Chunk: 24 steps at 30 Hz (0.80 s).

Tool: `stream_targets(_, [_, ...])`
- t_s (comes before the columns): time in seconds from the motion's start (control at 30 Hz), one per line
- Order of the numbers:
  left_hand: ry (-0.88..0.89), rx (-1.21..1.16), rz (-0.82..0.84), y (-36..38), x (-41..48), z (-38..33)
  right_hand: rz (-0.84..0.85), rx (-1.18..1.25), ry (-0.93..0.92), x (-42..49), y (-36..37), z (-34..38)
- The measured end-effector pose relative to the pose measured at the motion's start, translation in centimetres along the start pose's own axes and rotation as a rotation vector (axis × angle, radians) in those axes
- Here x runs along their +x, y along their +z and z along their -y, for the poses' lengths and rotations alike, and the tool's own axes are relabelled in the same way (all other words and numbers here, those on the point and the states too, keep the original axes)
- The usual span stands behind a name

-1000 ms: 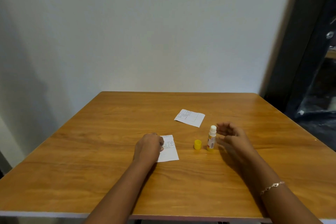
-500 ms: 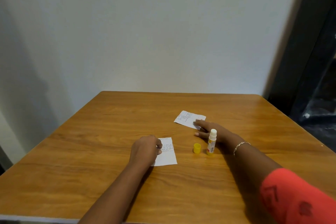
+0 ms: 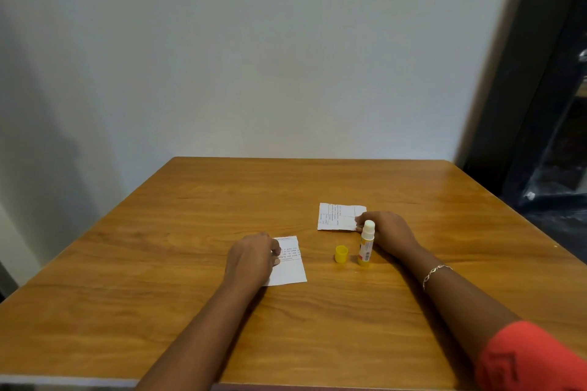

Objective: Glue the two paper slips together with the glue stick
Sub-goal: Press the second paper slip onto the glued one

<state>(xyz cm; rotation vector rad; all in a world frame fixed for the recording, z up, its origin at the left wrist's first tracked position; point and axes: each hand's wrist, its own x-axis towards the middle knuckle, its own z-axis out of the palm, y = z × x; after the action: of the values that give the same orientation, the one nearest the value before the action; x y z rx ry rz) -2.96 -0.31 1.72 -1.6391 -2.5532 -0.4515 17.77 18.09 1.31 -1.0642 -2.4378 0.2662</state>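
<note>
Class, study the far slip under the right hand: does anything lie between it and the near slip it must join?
Nothing visible does: bare table separates the far slip and near slip. The upright glue stick and its yellow cap stand beside that path, nearer the right hand.

Obstacles: upright glue stick [image 3: 367,243], yellow cap [image 3: 341,254] just left of it, both between near slip [image 3: 290,270] and right hand [image 3: 389,233]. Free passage: desk's [image 3: 222,194] far and left parts.
</note>
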Motion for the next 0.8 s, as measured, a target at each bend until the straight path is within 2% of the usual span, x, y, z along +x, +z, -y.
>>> stream_targets(0.07, [-0.003, -0.014, 0.004, -0.1, 0.0, 0.0, -0.055, 0.047, 0.029, -0.3, -0.5, 0.0])
stream_targets(0.23, [-0.007, -0.021, -0.033, -0.3, -0.5, -0.4, -0.300, 0.337, 0.121, -0.4, -4.0, 0.7])
stream_targets(0.37, [0.003, 0.017, -0.017, -0.7, -0.6, -0.7, -0.385, 0.516, 0.177, 0.0, -8.2, 1.4])
stream_targets(0.47, [0.006, -0.006, -0.118, -2.0, -0.8, -1.3, -0.387, 0.713, 0.170, -0.5, -11.4, 3.4])
stream_targets(0.53, [-0.006, -0.173, -0.294, -3.7, -1.1, -1.9, -0.351, 0.803, 0.147, -1.2, -13.1, 5.2])
stream_targets(0.63, [0.010, -0.553, -0.517, -7.2, -1.3, -2.8, -0.179, 0.932, 0.104, -2.3, -14.4, 8.3])
stream_targets(0.7, [0.026, -0.760, -0.528, -9.8, -1.4, -3.3, -0.046, 0.966, 0.081, -2.9, -14.3, 10.4])
stream_targets(0.8, [0.046, -0.964, -0.441, -12.7, -1.9, -3.1, 0.107, 0.966, 0.067, -3.4, -12.8, 13.1])
